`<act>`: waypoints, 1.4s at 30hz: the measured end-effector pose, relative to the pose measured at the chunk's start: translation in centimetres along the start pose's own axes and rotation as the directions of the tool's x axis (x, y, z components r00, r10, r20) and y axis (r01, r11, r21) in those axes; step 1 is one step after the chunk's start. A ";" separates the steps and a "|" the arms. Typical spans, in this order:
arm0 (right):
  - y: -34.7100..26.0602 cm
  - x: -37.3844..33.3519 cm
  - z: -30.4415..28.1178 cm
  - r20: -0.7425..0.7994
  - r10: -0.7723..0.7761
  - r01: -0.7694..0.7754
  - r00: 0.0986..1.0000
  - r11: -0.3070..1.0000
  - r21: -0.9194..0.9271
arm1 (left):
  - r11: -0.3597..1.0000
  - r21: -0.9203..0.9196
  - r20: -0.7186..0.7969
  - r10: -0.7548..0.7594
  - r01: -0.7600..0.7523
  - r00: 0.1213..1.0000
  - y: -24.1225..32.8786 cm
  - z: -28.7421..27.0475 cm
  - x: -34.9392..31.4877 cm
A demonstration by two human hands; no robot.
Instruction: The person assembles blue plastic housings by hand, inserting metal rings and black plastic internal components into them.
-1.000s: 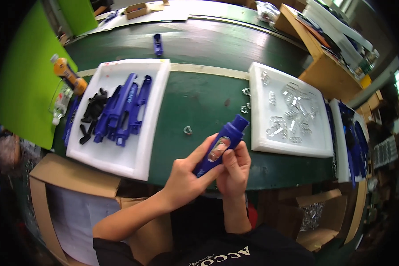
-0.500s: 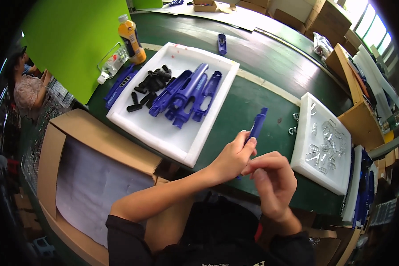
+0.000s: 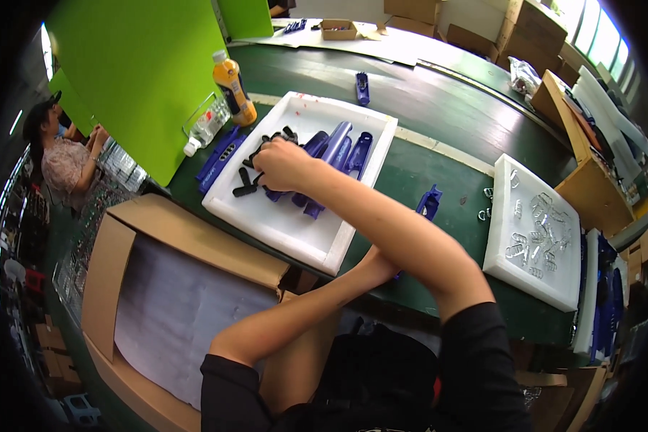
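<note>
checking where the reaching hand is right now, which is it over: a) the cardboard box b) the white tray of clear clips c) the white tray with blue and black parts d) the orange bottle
c: the right hand rests among the black pieces and blue parts in the near white tray, well apart from the tray of clear clips, the cardboard box and the orange bottle.

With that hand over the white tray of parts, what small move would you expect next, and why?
Probably closing the fingers on one black part. The right hand rests on the black pieces in the white tray, while the left hand, mostly hidden under the right forearm, seems to hold a blue part waiting on the table.
</note>
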State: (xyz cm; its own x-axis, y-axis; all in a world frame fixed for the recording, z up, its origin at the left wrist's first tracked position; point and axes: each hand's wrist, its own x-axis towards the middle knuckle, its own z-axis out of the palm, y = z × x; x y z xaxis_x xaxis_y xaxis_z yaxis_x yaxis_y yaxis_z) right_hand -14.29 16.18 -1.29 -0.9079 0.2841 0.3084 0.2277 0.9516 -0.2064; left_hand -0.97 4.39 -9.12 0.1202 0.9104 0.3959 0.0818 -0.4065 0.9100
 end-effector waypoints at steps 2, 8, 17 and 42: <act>1.1 0.8 1.1 -0.005 0.007 -0.007 1.000 1.000 -0.003 | 0.971 -0.147 0.069 -0.181 0.189 0.981 0.5 -0.5 0.4; -1.5 -1.1 -3.2 -0.275 -0.030 0.042 0.961 0.998 0.037 | 0.935 -0.182 0.093 -0.291 0.304 0.952 3.4 -2.2 0.2; 0.8 -1.2 -1.5 -0.107 -0.027 0.032 0.994 0.999 0.041 | 0.873 -0.128 0.216 -0.439 0.471 0.872 3.4 -0.3 0.8; -4.3 -28.4 -13.9 -0.341 0.714 -0.395 0.612 0.649 0.650 | 0.709 -0.546 0.204 -0.403 0.446 0.892 8.3 -0.8 0.8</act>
State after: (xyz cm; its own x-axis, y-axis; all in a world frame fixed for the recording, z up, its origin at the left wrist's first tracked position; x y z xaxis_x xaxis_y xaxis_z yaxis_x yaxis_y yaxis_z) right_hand 15.45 5.69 3.76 -0.2730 0.8931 0.3576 0.2775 0.4291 -0.8596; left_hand -0.99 1.83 -1.11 0.2761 0.9603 -0.0390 -0.4288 0.1594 0.8892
